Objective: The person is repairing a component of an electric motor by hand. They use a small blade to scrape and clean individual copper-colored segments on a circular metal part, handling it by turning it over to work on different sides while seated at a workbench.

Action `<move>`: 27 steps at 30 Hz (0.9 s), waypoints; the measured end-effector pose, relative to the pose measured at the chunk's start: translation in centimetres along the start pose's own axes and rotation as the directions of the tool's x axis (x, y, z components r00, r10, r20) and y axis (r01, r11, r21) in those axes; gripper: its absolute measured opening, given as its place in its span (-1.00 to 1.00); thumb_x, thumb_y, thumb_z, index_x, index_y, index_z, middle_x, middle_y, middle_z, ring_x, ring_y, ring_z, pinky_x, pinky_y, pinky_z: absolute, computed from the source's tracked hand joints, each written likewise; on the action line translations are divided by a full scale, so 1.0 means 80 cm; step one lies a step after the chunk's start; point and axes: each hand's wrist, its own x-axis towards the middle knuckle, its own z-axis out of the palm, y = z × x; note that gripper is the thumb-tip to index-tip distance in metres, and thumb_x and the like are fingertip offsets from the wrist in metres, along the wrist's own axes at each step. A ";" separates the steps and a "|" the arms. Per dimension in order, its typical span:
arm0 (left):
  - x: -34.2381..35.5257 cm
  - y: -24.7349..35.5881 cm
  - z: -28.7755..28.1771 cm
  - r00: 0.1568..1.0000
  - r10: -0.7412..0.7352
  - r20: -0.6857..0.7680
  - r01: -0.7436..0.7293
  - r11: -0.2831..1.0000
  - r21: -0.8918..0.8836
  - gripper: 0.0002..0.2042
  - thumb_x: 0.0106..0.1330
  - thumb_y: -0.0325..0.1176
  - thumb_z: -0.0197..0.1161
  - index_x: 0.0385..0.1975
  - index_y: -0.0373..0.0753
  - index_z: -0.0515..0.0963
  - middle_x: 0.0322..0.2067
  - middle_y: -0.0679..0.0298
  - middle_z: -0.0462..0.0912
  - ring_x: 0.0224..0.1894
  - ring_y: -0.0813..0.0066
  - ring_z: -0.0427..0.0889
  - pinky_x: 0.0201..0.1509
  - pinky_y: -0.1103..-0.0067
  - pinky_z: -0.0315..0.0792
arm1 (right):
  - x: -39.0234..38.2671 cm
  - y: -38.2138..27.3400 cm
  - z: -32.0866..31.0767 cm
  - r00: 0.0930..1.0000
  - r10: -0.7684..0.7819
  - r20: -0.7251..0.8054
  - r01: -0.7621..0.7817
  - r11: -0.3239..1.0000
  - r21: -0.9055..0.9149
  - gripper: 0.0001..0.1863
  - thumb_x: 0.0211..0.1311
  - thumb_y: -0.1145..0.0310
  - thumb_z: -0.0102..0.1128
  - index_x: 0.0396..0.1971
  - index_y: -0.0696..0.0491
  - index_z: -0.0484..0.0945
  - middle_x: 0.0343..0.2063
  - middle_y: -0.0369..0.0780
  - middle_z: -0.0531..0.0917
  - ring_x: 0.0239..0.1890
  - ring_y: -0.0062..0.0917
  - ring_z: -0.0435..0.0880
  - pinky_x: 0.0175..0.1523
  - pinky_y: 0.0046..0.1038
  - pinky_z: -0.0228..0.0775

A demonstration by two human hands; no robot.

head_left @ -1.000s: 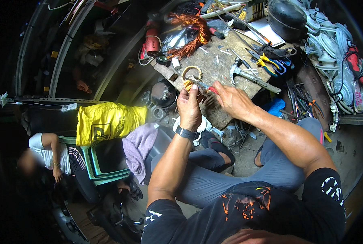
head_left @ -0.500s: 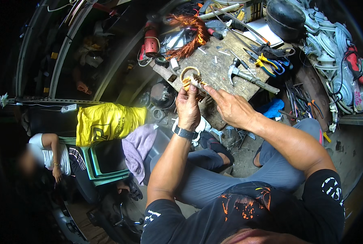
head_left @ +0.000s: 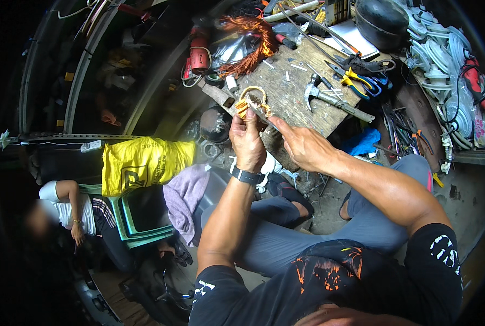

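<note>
My left hand (head_left: 248,141), with a dark watch on its wrist, is closed with thumb and fingers on a ring-shaped wound part (head_left: 242,107). It looks like a motor coil, with a pale yellow hoop and orange-brown winding. My right hand (head_left: 306,146) comes in from the right, its index finger stretched along a thin greyish blade-like tool (head_left: 260,112). The blade's tip lies against the inside of the ring, near my left thumb. The tool's handle is hidden in my right palm, so its exact kind does not show. Both hands are above the near edge of the wooden bench.
On the wooden bench (head_left: 291,81) lie a claw hammer (head_left: 335,103), yellow-blue pliers (head_left: 356,84) and orange copper wire (head_left: 259,46). White coil bobbins (head_left: 438,65) pile at right. A yellow sack (head_left: 147,163) rests on a green chair at left, beside a seated person (head_left: 76,209).
Both hands have shifted slightly left with the ring and the blade. The ring has tilted a little, and the blade now shows more plainly against it.
</note>
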 end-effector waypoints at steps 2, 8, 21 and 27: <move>-0.006 0.006 0.008 0.999 -0.026 -0.030 0.025 0.999 -0.028 -0.77 0.54 -0.25 0.22 0.04 -0.22 0.55 -0.14 0.32 0.70 -0.15 0.58 0.65 -0.05 0.57 0.53 | -0.001 -0.002 -0.006 1.000 -0.002 0.013 0.002 0.998 0.056 -0.36 0.34 0.47 0.03 0.40 0.17 0.13 -0.50 0.12 0.66 -0.45 0.10 0.67 -0.32 0.06 0.50; -0.015 -0.001 0.018 0.999 -0.045 -0.027 0.045 0.999 0.002 -0.76 0.51 -0.26 0.27 0.00 -0.26 0.55 -0.20 0.37 0.68 -0.22 0.64 0.61 -0.09 0.63 0.50 | 0.002 0.000 -0.010 1.000 0.027 -0.006 -0.026 0.995 0.095 -0.44 0.35 0.49 0.03 0.33 0.19 0.17 -0.49 0.17 0.64 -0.41 0.17 0.65 -0.28 0.11 0.45; -0.004 0.001 0.004 0.995 -0.102 0.019 0.103 0.994 -0.027 -0.70 0.56 -0.17 0.16 0.12 -0.20 0.53 -0.04 0.28 0.70 -0.04 0.48 0.69 0.03 0.47 0.60 | 0.008 0.004 -0.024 1.000 -0.013 -0.020 0.014 0.998 0.059 -0.48 0.46 0.44 -0.02 0.36 0.15 0.16 -0.27 0.24 0.64 -0.21 0.19 0.65 -0.13 0.10 0.47; -0.004 -0.004 -0.005 0.986 -0.158 0.046 0.159 0.987 -0.023 -0.69 0.57 -0.13 0.14 0.13 -0.18 0.53 0.01 0.27 0.68 0.00 0.48 0.67 0.06 0.42 0.60 | 0.011 0.010 -0.026 0.994 0.069 0.088 -0.081 0.988 0.134 -0.43 0.47 0.45 -0.05 0.43 0.05 0.10 -0.26 0.13 0.67 -0.27 0.10 0.69 -0.21 -0.04 0.52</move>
